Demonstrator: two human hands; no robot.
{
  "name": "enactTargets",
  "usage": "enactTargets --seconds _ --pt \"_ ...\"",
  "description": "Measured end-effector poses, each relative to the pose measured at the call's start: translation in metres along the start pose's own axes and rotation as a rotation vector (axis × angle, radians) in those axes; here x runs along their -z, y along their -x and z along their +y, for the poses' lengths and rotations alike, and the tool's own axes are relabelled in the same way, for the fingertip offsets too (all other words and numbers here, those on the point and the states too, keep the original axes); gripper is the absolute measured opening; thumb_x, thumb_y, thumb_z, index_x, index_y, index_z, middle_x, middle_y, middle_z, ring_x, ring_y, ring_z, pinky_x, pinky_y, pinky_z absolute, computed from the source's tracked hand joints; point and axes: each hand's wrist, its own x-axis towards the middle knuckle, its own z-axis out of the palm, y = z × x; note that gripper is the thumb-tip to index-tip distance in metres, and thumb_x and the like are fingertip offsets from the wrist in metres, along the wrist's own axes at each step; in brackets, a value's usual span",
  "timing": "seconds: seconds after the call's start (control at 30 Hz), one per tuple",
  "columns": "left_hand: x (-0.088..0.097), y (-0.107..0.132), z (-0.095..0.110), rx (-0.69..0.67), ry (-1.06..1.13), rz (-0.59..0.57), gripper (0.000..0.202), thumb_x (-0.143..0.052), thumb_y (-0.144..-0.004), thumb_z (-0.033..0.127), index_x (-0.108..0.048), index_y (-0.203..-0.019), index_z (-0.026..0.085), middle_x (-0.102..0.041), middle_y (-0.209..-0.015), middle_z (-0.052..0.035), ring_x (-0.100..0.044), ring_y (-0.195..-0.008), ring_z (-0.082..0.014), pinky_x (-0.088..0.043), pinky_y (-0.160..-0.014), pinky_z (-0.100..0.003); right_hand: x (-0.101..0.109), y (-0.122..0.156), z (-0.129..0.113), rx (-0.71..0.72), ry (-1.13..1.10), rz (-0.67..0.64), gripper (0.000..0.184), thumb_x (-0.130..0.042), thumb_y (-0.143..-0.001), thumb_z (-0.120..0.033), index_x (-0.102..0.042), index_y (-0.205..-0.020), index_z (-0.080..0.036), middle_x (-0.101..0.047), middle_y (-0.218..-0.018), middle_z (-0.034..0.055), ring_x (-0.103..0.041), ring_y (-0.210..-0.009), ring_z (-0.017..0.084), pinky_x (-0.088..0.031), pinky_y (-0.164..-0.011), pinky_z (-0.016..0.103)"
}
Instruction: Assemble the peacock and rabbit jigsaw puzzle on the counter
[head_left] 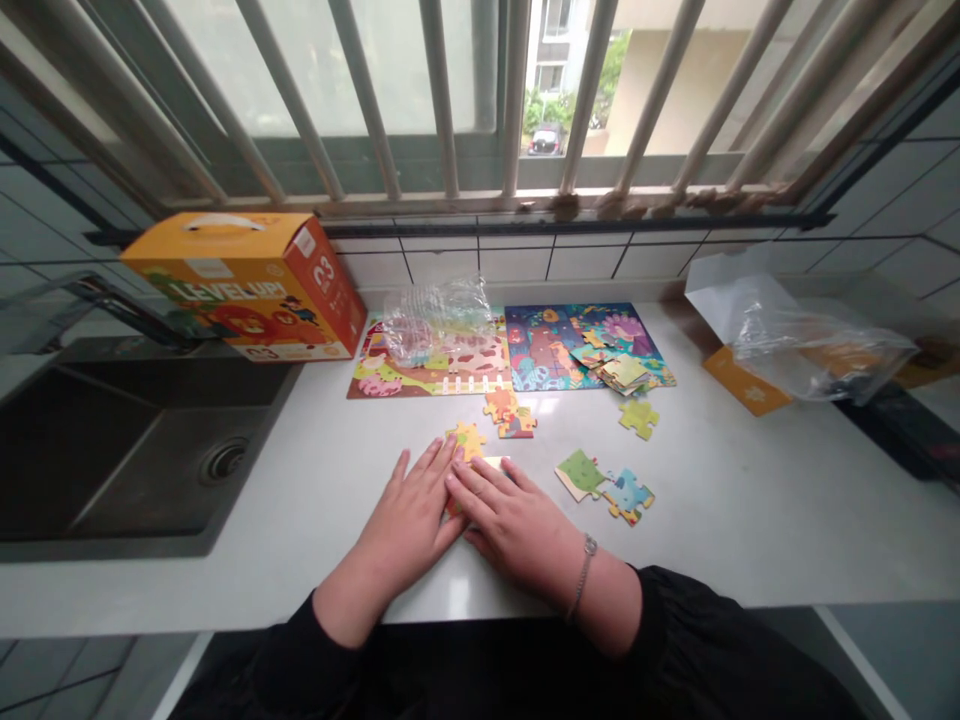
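My left hand (417, 513) lies flat with its fingers stretched out, its fingertips at a yellow jigsaw piece (471, 440). Overlapping its fingers, my right hand (517, 515) also rests flat, palm down. Beneath both hands are puzzle pieces, mostly hidden; only a pale edge and a bit of orange show. Just beyond lie an orange piece (500, 404) and a red-and-yellow piece (517, 423), close together. To the right of my right hand are a green piece (580, 473) and a blue piece (630, 492), touching or nearly so.
Two picture boards, a farm scene (472, 372) and a dark blue one (536, 345), lie behind. Loose pieces (624, 372) are piled on the blue one, near a lime-green piece (639, 418). Around them are an orange box (247, 285), clear plastic (435, 318), an opened carton (742, 380) and a sink (217, 530).
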Motion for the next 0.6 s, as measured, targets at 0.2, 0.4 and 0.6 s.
enactTargets --seconds 0.2,0.4,0.6 --pt "0.008 0.024 -0.003 0.027 0.02 0.022 0.071 -0.052 -0.114 0.047 -0.032 -0.178 0.025 -0.042 -0.179 -0.0143 -0.041 -0.167 -0.0313 -0.025 -0.14 -0.06 0.005 0.043 0.012 -0.162 0.026 -0.001 0.068 -0.053 -0.113 -0.047 -0.039 -0.176 -0.027 -0.028 -0.184 0.0088 -0.033 -0.169 0.035 -0.031 -0.136 0.065" --pt "0.012 0.045 -0.012 0.097 0.049 0.027 0.061 -0.051 -0.114 0.046 -0.045 -0.171 0.026 -0.045 -0.178 -0.0149 -0.045 -0.164 -0.0332 -0.035 -0.135 -0.063 -0.001 0.062 0.008 -0.359 0.101 0.063 0.069 -0.053 -0.111 -0.046 -0.04 -0.176 -0.026 -0.027 -0.184 0.0105 -0.032 -0.169 0.04 -0.03 -0.134 0.069" --pt "0.012 0.059 -0.029 0.282 0.052 0.103 0.061 -0.055 -0.11 0.051 -0.054 -0.165 0.027 -0.051 -0.174 -0.0165 -0.052 -0.158 -0.0397 -0.039 -0.131 -0.068 -0.007 0.054 0.001 -0.46 0.104 0.133 0.082 -0.056 -0.108 -0.047 -0.027 -0.181 -0.023 -0.033 -0.181 0.0167 -0.03 -0.168 0.049 -0.022 -0.132 0.082"
